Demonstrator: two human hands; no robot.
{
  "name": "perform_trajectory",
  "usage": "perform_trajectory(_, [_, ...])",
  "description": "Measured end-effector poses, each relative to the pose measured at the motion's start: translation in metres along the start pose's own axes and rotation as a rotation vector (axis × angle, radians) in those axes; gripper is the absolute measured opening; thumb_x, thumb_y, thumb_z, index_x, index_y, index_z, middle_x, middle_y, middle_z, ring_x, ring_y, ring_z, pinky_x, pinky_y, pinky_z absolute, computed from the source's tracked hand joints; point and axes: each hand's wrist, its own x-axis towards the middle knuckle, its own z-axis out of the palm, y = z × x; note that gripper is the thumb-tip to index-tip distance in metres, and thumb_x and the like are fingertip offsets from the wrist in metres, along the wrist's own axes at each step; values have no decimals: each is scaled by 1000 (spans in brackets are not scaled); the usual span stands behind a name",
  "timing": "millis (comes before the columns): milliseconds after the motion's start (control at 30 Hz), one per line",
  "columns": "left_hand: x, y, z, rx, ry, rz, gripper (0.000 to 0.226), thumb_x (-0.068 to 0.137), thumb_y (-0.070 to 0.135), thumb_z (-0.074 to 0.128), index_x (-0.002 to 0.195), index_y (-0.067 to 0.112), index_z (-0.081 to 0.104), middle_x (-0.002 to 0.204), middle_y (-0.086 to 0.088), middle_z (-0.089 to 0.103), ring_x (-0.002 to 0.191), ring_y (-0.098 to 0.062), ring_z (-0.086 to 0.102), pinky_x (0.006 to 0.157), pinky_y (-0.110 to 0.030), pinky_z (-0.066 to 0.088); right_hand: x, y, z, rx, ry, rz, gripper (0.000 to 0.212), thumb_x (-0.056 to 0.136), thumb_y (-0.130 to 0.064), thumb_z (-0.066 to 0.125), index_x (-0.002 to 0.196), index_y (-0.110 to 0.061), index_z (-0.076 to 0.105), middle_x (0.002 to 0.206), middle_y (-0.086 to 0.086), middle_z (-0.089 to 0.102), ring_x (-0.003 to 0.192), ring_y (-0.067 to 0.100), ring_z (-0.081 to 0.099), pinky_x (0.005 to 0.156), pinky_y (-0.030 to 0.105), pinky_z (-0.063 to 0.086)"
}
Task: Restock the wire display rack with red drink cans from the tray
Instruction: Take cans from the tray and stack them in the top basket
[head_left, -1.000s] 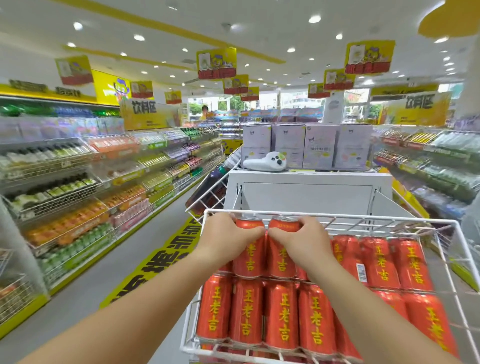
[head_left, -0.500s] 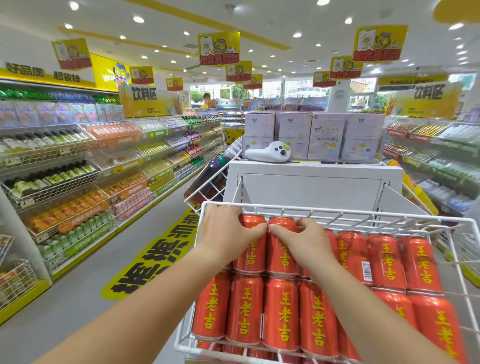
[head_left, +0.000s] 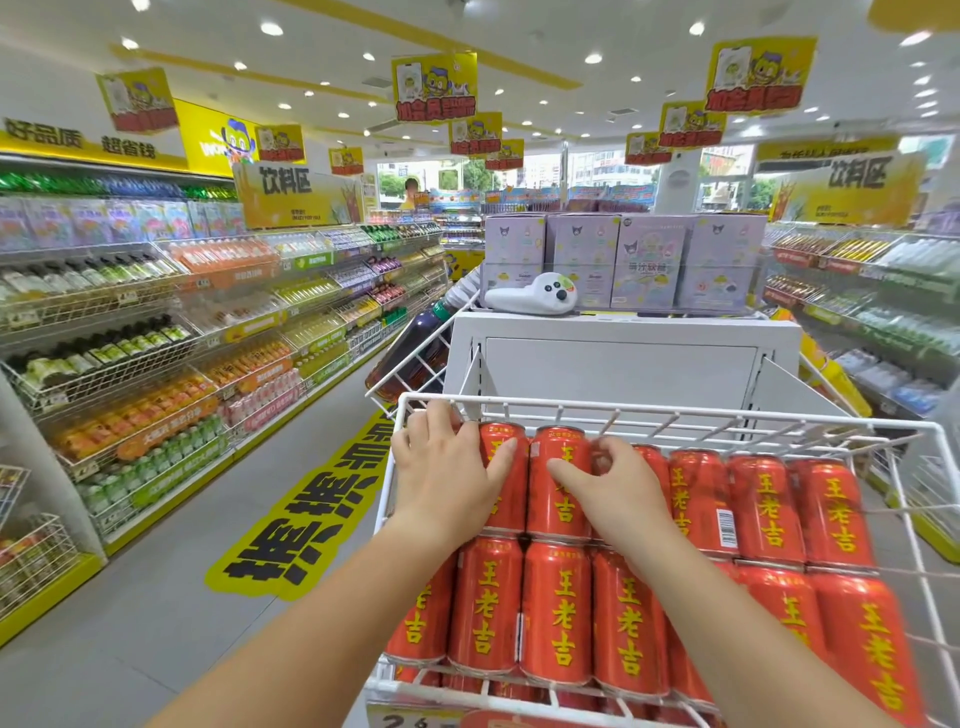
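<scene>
The white wire display rack (head_left: 675, 415) stands right in front of me, filled with rows of red drink cans (head_left: 769, 509) printed with yellow characters. My left hand (head_left: 447, 473) lies flat over the upper row's left end, its fingertips on a red can (head_left: 514, 499). My right hand (head_left: 618, 493) rests loosely on the cans beside it. Its thumb stretches across the second can (head_left: 558, 499) and its fingers are curled near the can tops. A lower row of cans (head_left: 556, 608) lies nearer to me. No tray is in view.
A white cabinet (head_left: 623, 353) behind the rack carries purple boxes (head_left: 649, 260) and a white handheld device (head_left: 535, 296). A wire basket of dark bottles (head_left: 415, 358) hangs at its left. Drink shelves (head_left: 156, 364) line the left aisle, more shelves (head_left: 883, 312) the right. A yellow sticker (head_left: 311, 509) marks the floor.
Both hands held two cans upright above the upper row, lowered them into it, and have since loosened and spread their fingers. The camera has tilted slightly.
</scene>
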Motion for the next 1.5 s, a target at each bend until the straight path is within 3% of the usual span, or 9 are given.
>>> perform_trajectory(233, [-14, -6, 2, 11, -14, 61, 74, 84, 74, 18, 123, 26, 59, 138, 3, 44, 125, -25, 39, 101, -44, 27, -12, 9, 1, -68, 4, -88, 83, 64, -62, 65, 138, -24, 57, 130, -4, 62, 118, 17, 61, 102, 42, 52])
perform_trajectory(467, [-19, -5, -5, 85, -38, 95, 72, 90, 70, 16, 130, 24, 55, 141, 2, 45, 124, -25, 42, 98, -42, 33, -18, 2, -5, -160, -37, -107, 72, 75, -58, 68, 138, -24, 55, 129, -5, 62, 116, 14, 59, 101, 39, 51])
perform_trajectory(533, [-23, -10, -15, 123, -37, 176, 71, 91, 66, 17, 133, 22, 51, 139, 0, 48, 121, -26, 46, 96, -40, 38, -24, -4, -11, -259, -72, -141, 55, 84, -48, 69, 132, -26, 56, 125, -6, 58, 113, 13, 55, 97, 34, 48])
perform_trajectory(633, [-37, -21, -34, 171, -102, 243, 79, 88, 63, 13, 146, 17, 40, 148, -7, 44, 128, -29, 45, 100, -41, 41, -36, -5, -18, -550, -64, -244, 66, 89, -51, 60, 145, -21, 41, 135, 1, 52, 127, 22, 49, 104, 40, 45])
perform_trajectory(933, [-93, -49, -68, 152, -302, 207, 93, 84, 77, 1, 160, 24, 11, 167, -13, 11, 151, -34, 16, 121, -52, 20, -97, -6, -17, -988, -82, -451, 81, 97, -62, 31, 161, -18, 10, 168, 13, 9, 155, 30, 9, 125, 46, 11])
perform_trajectory(1100, [-127, -66, -84, 67, -354, 221, 94, 83, 78, -3, 160, 25, -2, 169, -10, -2, 154, -35, 2, 123, -55, 12, -143, -8, -2, -1003, -47, -432, 80, 96, -63, 28, 159, -16, 20, 167, 16, 16, 154, 33, 13, 124, 50, 13])
perform_trajectory(1233, [-161, -84, -94, 50, -362, 303, 97, 80, 76, -7, 160, 23, -4, 168, -10, -7, 154, -34, -4, 122, -56, 8, -187, 2, 20, -974, -4, -420, 78, 89, -61, 36, 149, -12, 45, 157, 20, 38, 146, 38, 35, 117, 57, 31])
perform_trajectory(1400, [-207, -126, -92, 4, -336, 403, 96, 87, 77, -5, 160, 18, 16, 167, -15, 10, 153, -41, 10, 118, -64, 17, -247, 14, 51, -1004, 7, -382, 80, 94, -63, 23, 160, -19, 18, 168, 13, 7, 155, 31, 5, 125, 52, 10])
perform_trajectory(1500, [-228, -151, -82, -24, -320, 424, 89, 93, 74, 12, 157, 13, 29, 164, -19, 21, 149, -44, 23, 114, -66, 26, -280, 26, 69, -1029, 19, -351, 80, 94, -62, 24, 159, -16, 24, 167, 17, 14, 154, 34, 13, 123, 54, 17])
